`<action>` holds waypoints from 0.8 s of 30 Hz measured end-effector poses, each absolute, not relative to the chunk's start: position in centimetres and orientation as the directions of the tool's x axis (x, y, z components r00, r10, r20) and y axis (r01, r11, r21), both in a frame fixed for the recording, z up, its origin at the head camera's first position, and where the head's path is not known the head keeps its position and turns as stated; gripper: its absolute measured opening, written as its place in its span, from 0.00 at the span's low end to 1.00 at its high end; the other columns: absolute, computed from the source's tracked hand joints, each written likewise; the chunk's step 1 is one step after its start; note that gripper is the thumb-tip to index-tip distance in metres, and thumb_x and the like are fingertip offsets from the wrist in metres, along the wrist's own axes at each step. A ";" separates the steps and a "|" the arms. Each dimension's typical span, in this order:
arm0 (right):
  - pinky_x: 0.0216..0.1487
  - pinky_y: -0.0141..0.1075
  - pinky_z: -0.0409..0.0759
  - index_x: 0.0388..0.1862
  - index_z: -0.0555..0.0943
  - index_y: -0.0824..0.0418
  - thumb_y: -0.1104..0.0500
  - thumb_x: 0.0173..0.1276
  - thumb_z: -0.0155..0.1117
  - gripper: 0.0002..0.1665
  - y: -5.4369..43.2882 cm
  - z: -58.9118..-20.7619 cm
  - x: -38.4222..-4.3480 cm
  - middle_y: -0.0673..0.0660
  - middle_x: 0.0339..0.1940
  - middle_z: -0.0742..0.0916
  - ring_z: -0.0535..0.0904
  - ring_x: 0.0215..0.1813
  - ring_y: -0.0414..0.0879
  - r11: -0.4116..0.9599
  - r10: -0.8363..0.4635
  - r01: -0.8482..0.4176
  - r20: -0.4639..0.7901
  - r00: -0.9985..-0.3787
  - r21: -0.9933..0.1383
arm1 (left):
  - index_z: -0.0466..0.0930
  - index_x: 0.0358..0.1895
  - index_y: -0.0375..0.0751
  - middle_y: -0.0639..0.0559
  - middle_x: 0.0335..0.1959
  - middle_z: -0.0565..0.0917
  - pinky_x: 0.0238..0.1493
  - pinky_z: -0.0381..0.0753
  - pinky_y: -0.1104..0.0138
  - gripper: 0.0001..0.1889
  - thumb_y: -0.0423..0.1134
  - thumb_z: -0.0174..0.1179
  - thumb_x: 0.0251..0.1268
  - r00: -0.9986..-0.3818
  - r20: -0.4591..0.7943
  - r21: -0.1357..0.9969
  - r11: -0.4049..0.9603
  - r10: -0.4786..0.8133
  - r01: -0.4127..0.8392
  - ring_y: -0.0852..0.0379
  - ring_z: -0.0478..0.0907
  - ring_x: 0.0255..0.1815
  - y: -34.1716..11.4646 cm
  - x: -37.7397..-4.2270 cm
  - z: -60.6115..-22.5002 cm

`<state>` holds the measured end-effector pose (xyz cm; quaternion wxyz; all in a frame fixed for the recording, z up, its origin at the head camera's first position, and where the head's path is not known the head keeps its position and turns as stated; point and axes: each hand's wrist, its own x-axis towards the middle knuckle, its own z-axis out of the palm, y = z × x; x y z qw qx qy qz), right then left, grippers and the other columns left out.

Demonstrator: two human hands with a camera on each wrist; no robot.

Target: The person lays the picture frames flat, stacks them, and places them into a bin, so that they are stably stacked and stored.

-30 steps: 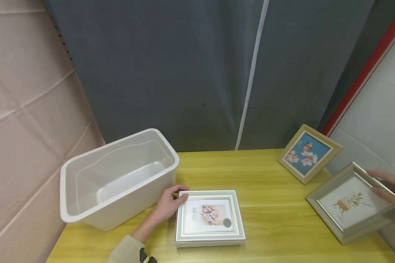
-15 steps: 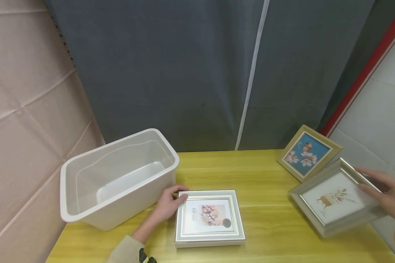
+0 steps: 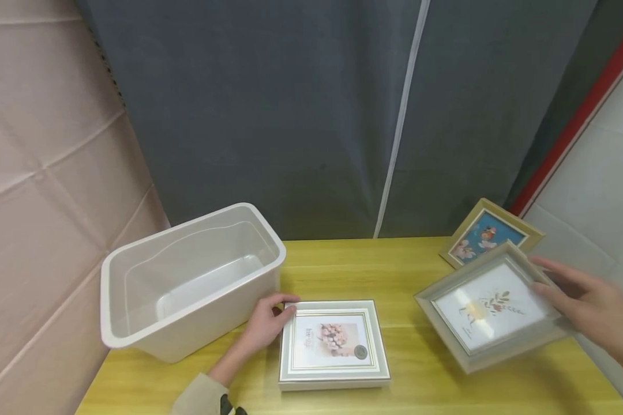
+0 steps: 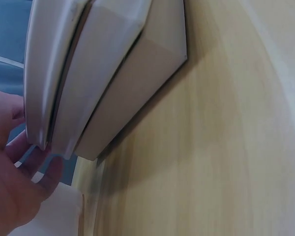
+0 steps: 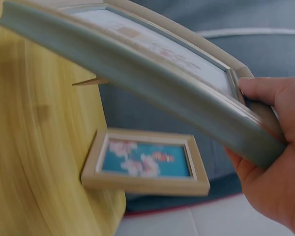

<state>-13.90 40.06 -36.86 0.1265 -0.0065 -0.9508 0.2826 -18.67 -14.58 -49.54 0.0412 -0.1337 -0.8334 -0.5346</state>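
Observation:
My right hand [image 3: 597,300] grips a silver picture frame [image 3: 490,305] by its right edge, thumb on the front and fingers behind. The frame is tilted above the table and shows a plant print. In the right wrist view, the thumb of my right hand [image 5: 280,123] lies on the frame's border. My left hand [image 3: 265,323] holds the far left corner of a stack of white picture frames [image 3: 334,346], the top one with a pink flower print. From the left wrist view, the stack [image 4: 103,73] has three layers, and fingers touch its upper ones.
A deep off-white plastic bin [image 3: 239,311] stands at the left of the yellow wooden table [image 3: 353,265]. A gold picture frame [image 3: 485,233] with a blue flower print stands at the back right, partly behind the held frame. A grey curtain [image 3: 291,115] hangs behind.
My right hand has carried the silver picture frame leftwards, towards the stack, and it now overlaps the gold frame. My left hand has stayed at the stack's corner.

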 end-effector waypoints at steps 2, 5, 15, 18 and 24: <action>0.28 0.23 0.73 0.75 0.72 0.61 0.52 0.74 0.68 0.35 39.3 -36.9 -13.8 0.70 0.55 0.85 0.70 0.38 0.17 0.810 0.076 -0.080 0.240 -0.968 -0.581 | 0.87 0.51 0.39 0.48 0.47 0.86 0.43 0.83 0.66 0.11 0.29 0.64 0.68 -0.957 0.241 0.876 0.389 0.162 0.286 0.53 0.79 0.42 -14.5 -18.6 -49.5; 0.31 0.22 0.73 0.75 0.73 0.57 0.53 0.72 0.70 0.34 38.2 -37.1 -13.7 0.43 0.49 0.87 0.73 0.39 0.19 0.773 0.059 -0.106 0.236 -0.970 -0.626 | 0.87 0.50 0.39 0.48 0.48 0.87 0.49 0.83 0.63 0.12 0.27 0.65 0.66 -0.950 0.286 0.873 0.374 0.128 0.313 0.51 0.80 0.46 -14.3 -18.4 -49.3; 0.36 0.23 0.75 0.75 0.74 0.49 0.54 0.72 0.70 0.33 34.7 -38.0 -13.2 0.38 0.48 0.86 0.78 0.43 0.24 0.676 0.026 -0.114 0.178 -0.984 -0.728 | 0.89 0.48 0.39 0.52 0.46 0.88 0.52 0.83 0.57 0.13 0.24 0.68 0.60 -0.904 0.415 0.842 0.333 0.102 0.424 0.44 0.82 0.47 -13.3 -18.3 -48.0; 0.37 0.24 0.78 0.74 0.75 0.50 0.56 0.72 0.71 0.32 33.3 -38.3 -13.4 0.34 0.46 0.86 0.80 0.43 0.26 0.640 0.007 -0.151 0.202 -0.979 -0.753 | 0.88 0.49 0.38 0.51 0.48 0.87 0.50 0.85 0.57 0.14 0.23 0.69 0.60 -0.893 0.435 0.841 0.302 0.118 0.450 0.43 0.83 0.45 -12.9 -18.1 -47.4; 0.33 0.32 0.85 0.73 0.76 0.54 0.63 0.72 0.69 0.31 30.4 -38.8 -13.8 0.33 0.44 0.87 0.85 0.40 0.35 0.505 -0.029 -0.198 0.213 -0.977 -0.840 | 0.84 0.55 0.33 0.43 0.54 0.85 0.53 0.84 0.63 0.15 0.26 0.66 0.66 -0.871 0.436 0.867 0.156 0.225 0.474 0.48 0.83 0.50 -11.3 -17.9 -45.2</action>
